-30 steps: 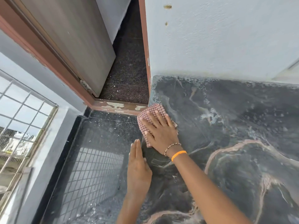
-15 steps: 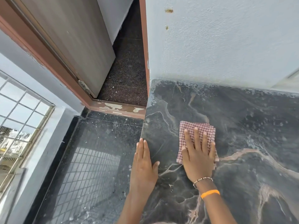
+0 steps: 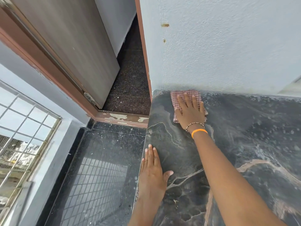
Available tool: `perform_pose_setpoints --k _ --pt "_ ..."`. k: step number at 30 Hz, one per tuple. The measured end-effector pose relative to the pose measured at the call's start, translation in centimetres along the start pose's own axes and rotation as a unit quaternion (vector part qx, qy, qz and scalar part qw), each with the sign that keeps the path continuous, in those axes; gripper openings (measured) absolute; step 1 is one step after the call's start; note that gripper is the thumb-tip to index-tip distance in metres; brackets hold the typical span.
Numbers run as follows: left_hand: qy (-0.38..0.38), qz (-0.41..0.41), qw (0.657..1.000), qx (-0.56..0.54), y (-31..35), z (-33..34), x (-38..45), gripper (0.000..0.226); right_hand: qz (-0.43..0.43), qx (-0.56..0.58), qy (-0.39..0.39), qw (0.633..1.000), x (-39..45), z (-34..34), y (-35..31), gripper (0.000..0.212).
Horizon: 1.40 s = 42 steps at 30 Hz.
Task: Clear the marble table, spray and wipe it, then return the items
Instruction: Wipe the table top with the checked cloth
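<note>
One red-checked cloth, folded, flat on dark veined marble table

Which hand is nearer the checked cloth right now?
Right. The right hand lies flat on the checked cloth at the wall edge of the marble table; the left hand rests apart at the table's near left edge.
</note>
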<state>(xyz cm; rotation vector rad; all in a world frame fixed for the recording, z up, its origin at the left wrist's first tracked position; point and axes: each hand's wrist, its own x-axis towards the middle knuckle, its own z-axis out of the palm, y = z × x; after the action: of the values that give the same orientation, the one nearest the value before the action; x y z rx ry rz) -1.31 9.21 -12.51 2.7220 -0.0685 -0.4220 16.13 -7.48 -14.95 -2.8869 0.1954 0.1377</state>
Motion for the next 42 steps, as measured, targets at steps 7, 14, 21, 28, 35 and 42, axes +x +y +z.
perform_pose_setpoints --k 7,14,21,28,35,42 --pt "-0.026 -0.014 0.999 0.013 0.0 0.0 0.3 0.090 0.091 -0.014 0.042 0.995 -9.1 1.2 1.2 0.061" --pt "-0.035 -0.027 0.999 -0.011 0.0 -0.2 0.7 0.094 -0.154 -0.059 0.000 0.986 -2.9 2.0 -5.5 0.063" --pt "-0.078 -0.046 0.995 -0.030 1.2 -0.4 1.5 0.104 -0.134 -0.013 -0.015 0.991 3.8 1.4 -8.2 0.062" --pt "-0.122 -0.037 0.991 0.026 3.1 -0.5 2.5 0.115 -0.069 -0.012 0.019 0.997 2.4 -0.2 -1.2 0.061" --pt "-0.147 -0.034 0.988 0.035 3.4 -0.8 2.7 0.116 0.141 0.007 0.055 0.989 -1.7 -1.3 7.0 0.063" --pt "-0.150 -0.041 0.988 0.025 3.7 -0.5 3.0 0.117 -0.023 -0.021 0.027 0.999 1.2 -0.4 0.5 0.064"
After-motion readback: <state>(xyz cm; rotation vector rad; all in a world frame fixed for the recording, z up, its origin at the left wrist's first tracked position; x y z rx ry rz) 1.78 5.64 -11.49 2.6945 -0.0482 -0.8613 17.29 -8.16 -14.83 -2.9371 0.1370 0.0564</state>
